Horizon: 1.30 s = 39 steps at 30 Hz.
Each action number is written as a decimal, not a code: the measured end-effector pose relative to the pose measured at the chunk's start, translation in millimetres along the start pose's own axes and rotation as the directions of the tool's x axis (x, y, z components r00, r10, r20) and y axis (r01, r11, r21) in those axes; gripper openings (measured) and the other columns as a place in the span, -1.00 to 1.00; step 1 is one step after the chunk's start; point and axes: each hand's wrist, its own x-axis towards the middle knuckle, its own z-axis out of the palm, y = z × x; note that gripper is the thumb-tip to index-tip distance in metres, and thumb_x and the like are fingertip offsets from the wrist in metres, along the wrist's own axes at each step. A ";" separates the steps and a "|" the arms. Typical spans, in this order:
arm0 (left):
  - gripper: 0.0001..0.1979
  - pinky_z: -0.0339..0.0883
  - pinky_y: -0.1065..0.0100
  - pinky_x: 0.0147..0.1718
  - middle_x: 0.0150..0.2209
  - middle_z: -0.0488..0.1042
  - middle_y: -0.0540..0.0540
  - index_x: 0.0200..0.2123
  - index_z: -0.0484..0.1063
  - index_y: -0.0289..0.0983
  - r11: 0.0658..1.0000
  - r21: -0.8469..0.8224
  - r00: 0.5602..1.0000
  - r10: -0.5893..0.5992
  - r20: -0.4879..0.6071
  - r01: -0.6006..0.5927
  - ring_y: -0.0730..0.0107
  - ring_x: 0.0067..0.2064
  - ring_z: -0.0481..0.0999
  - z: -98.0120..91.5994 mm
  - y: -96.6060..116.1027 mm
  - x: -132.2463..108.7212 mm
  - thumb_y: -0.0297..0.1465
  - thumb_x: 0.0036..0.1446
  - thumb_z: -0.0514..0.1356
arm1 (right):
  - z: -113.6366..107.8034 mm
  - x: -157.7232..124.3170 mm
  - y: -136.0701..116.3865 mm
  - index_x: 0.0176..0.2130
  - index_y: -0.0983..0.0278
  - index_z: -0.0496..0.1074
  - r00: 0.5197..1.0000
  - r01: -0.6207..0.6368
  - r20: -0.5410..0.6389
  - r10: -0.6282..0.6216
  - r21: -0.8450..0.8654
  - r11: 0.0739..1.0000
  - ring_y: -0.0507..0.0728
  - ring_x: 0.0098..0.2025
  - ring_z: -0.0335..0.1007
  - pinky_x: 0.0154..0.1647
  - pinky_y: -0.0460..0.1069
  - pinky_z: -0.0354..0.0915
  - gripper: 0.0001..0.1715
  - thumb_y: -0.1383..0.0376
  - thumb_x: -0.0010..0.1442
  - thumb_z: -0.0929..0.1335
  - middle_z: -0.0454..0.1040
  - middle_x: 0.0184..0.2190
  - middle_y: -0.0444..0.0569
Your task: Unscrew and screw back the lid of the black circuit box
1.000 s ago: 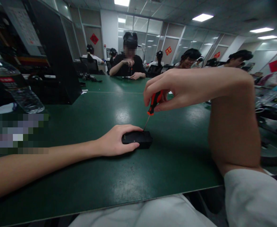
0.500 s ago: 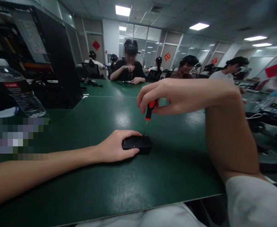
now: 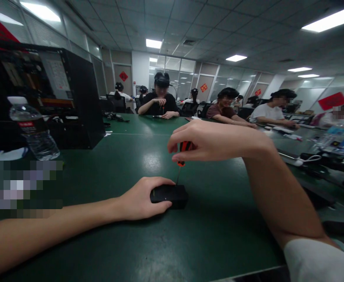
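A small black box-shaped device [image 3: 172, 196] lies on the green table [image 3: 215, 227]. My left hand [image 3: 142, 197] grips it from the left, thumb along its near side and fingers along the far side. Above it, my right hand [image 3: 199, 141] is closed around the orange-and-black handle of a screwdriver [image 3: 186, 146]. The thin shaft points down, almost upright, and its tip meets the device's top near the far edge, close to my left fingertips. Whether a screw sits under the tip is too small to tell.
To the left stands a clear water bottle [image 3: 36, 129] in front of an open black computer case [image 3: 80, 102]. A blurred patch covers something at the left edge. Across the table a person in black [image 3: 160, 103] works with their hands; other people sit farther right.
My view has tilted up, so everything sits lower in the picture. The right hand has turned on the screwdriver handle, its fingers now curled lower around it. The left hand keeps its hold.
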 end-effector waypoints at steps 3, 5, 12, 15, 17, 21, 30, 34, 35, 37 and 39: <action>-0.50 0.43 0.24 0.00 0.04 0.59 -0.16 0.14 0.47 -0.30 1.000 0.012 1.000 -0.025 0.004 0.025 0.16 0.00 0.59 -0.6 0.9 -0.1 -0.30 0.13 0.32 | -0.3 0.7 -0.7 -0.15 0.28 0.55 1.000 0.025 0.001 -0.025 0.015 1.000 0.05 -0.23 0.47 -0.23 -0.07 0.28 -0.82 0.40 0.26 0.35 0.57 -0.19 -0.02; -0.50 0.43 0.24 -0.01 0.03 0.59 -0.16 0.13 0.47 -0.29 0.999 0.017 0.999 -0.033 -0.003 0.033 0.16 -0.01 0.60 -0.8 1.6 -0.9 -0.32 0.12 0.32 | -0.8 0.5 -1.1 -0.12 0.28 0.54 0.997 0.074 0.004 -0.074 0.018 0.997 0.07 -0.14 0.48 -0.18 -0.07 0.29 -0.77 0.44 0.20 0.39 0.56 -0.09 0.01; -0.52 0.43 0.24 0.00 0.02 0.60 -0.15 0.12 0.48 -0.28 1.000 0.012 1.000 -0.025 -0.008 0.025 0.15 -0.01 0.60 -0.1 1.0 -2.2 -0.32 0.11 0.33 | 1.2 1.2 -1.0 -0.11 0.31 0.54 1.000 0.022 0.005 -0.022 0.031 0.999 0.00 -0.32 0.48 -0.33 -0.11 0.24 -0.82 0.30 0.31 0.37 0.59 -0.28 -0.06; -0.51 0.42 0.24 0.00 0.02 0.60 -0.15 0.11 0.48 -0.28 0.999 -0.002 0.999 -0.039 -0.010 0.039 0.15 -0.01 0.60 0.7 0.6 -1.5 -0.32 0.11 0.33 | -0.1 1.8 -5.0 -0.14 0.33 0.54 0.994 0.105 -0.025 -0.104 0.049 0.993 -0.01 -0.29 0.48 -0.28 -0.12 0.26 -0.85 0.34 0.30 0.37 0.59 -0.26 -0.06; -0.53 0.42 0.26 0.00 0.02 0.60 -0.14 0.11 0.48 -0.28 0.999 -0.023 0.999 -0.037 -0.004 0.037 0.16 -0.02 0.60 0.9 0.5 -1.3 -0.32 0.11 0.33 | -1.5 1.8 -8.9 -0.15 0.34 0.53 0.986 0.158 -0.063 -0.153 0.077 0.984 -0.01 -0.27 0.47 -0.25 -0.12 0.28 -0.85 0.34 0.31 0.37 0.59 -0.25 -0.06; -0.55 0.41 0.29 -0.03 -0.01 0.60 -0.10 0.10 0.48 -0.28 0.999 -0.052 1.000 -0.010 0.008 0.010 0.21 -0.04 0.59 0.7 -0.1 -1.7 -0.33 0.13 0.32 | -1.7 2.3 -15.4 -0.17 0.35 0.52 0.969 0.238 -0.093 -0.230 0.094 0.967 -0.03 -0.28 0.45 -0.24 -0.13 0.28 -0.86 0.33 0.31 0.37 0.58 -0.26 -0.08; -0.53 0.42 0.25 -0.02 -0.03 0.60 -0.13 0.12 0.46 -0.30 0.999 -0.036 1.000 -0.002 -0.003 0.002 0.17 -0.03 0.59 1.9 -1.9 0.8 -0.34 0.13 0.31 | 6.4 8.2 -15.2 -0.19 0.34 0.52 0.956 0.292 -0.065 -0.288 0.079 0.953 -0.03 -0.27 0.45 -0.23 -0.13 0.26 -0.85 0.36 0.32 0.33 0.57 -0.26 -0.07; -0.53 0.41 0.23 0.01 0.01 0.59 -0.14 0.12 0.46 -0.28 1.000 -0.021 1.000 -0.001 -0.009 0.001 0.16 0.00 0.59 2.2 -1.6 1.0 -0.31 0.15 0.31 | 6.2 7.5 -12.8 -0.17 0.34 0.52 0.960 0.276 -0.062 -0.272 0.060 0.959 -0.03 -0.27 0.44 -0.22 -0.12 0.26 -0.82 0.35 0.33 0.32 0.57 -0.26 -0.08; -0.54 0.41 0.23 0.01 0.01 0.59 -0.14 0.12 0.47 -0.28 1.000 -0.020 1.000 -0.002 -0.008 0.002 0.17 -0.01 0.59 2.1 -1.4 0.8 -0.30 0.16 0.31 | 6.0 7.1 -12.4 -0.17 0.34 0.52 0.961 0.274 -0.061 -0.271 0.055 0.960 -0.03 -0.28 0.44 -0.22 -0.11 0.26 -0.82 0.35 0.33 0.31 0.57 -0.26 -0.09; -0.55 0.42 0.24 -0.01 0.00 0.60 -0.14 0.11 0.47 -0.28 1.000 -0.020 1.000 -0.008 -0.003 0.008 0.17 -0.02 0.59 1.8 -0.7 0.4 -0.28 0.17 0.30 | 5.5 6.3 -12.0 -0.16 0.33 0.52 0.960 0.275 -0.063 -0.272 0.046 0.960 -0.04 -0.28 0.43 -0.21 -0.11 0.25 -0.81 0.34 0.33 0.31 0.56 -0.26 -0.10; -0.57 0.42 0.24 -0.02 -0.01 0.60 -0.14 0.10 0.47 -0.28 1.000 -0.023 1.000 -0.014 -0.001 0.014 0.17 -0.03 0.59 1.6 -0.3 0.4 -0.25 0.20 0.29 | 5.3 5.6 -12.2 -0.17 0.32 0.52 0.959 0.278 -0.069 -0.275 0.036 0.960 -0.04 -0.28 0.42 -0.20 -0.11 0.25 -0.81 0.33 0.34 0.30 0.56 -0.26 -0.12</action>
